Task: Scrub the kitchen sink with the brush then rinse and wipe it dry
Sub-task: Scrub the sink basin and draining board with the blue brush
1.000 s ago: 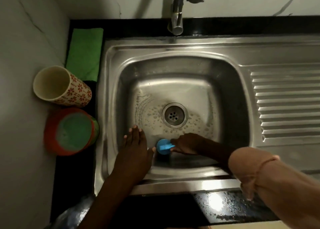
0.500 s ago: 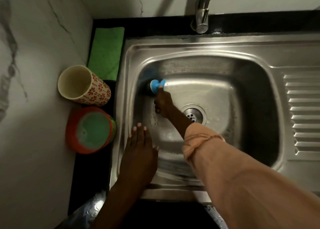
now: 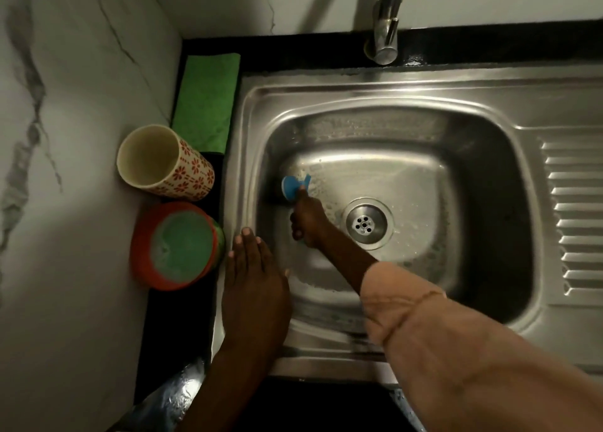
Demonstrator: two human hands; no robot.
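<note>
Dim sink (image 3: 408, 112); right hand (image 3: 308, 221) hides most of brush (image 3: 293, 187).

Silver-grey steel sink (image 3: 385, 92), ridged at the right of the frame. Blue brush (image 3: 291, 186) left of centre. At upper left, a bright green cloth (image 3: 206, 102) on the black counter (image 3: 489, 45). Below it a cream cup (image 3: 163, 163) — red-orange flower pattern outside. Lower still, an orange tub (image 3: 173, 245) with pale green inside. White wall (image 3: 71, 72) — grey marble veins. Peach-beige sleeve (image 3: 456, 350) at lower right.
</note>
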